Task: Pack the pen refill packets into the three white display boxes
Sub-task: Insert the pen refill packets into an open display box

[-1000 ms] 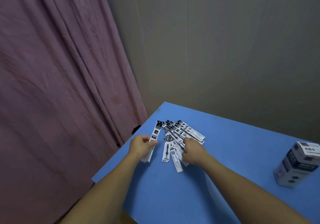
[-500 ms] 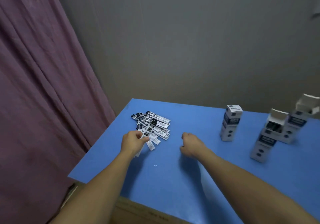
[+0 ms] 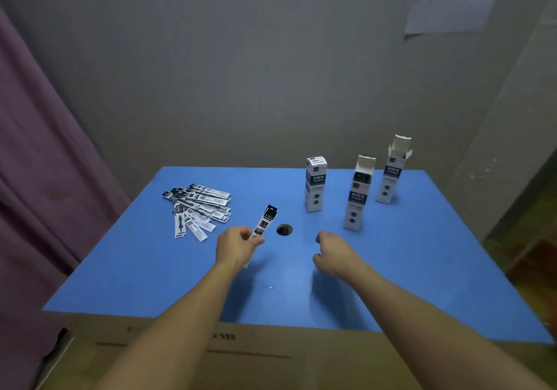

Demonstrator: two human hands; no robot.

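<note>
While most refill packets (image 3: 199, 209) are lying heaped at table-left, left hand (image 3: 238, 246) is gripping one packet (image 3: 265, 221), right hand (image 3: 331, 254) hanging loosely curled, empty; three boxes (image 3: 357, 196) are waiting, contents unclear.

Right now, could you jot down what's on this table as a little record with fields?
Table: blue, with a round hole
Left hand: pinches one packet
Right hand: holds nothing, fingers loosely curled
Pile: packets lying at far left
Left box: upright, top closed
Middle box: upright, flap open
Right box: upright, flap open
</note>
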